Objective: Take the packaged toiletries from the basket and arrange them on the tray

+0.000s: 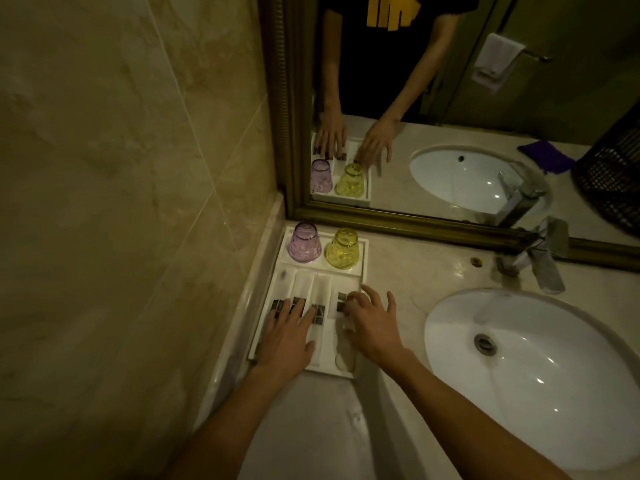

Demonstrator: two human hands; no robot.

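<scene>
A white tray sits in the counter's left corner against the wall. Several white packaged toiletries with dark label bands lie side by side in its slots. My left hand rests flat on the left packets, fingers spread over their dark bands. My right hand lies over the rightmost packet, fingertips touching it, fingers apart. The dark woven basket shows only as a reflection in the mirror at the far right.
An upturned purple cup and yellow cup stand at the tray's far end. A white sink basin and chrome faucet lie to the right. A gold-framed mirror rises behind; a tiled wall stands at left.
</scene>
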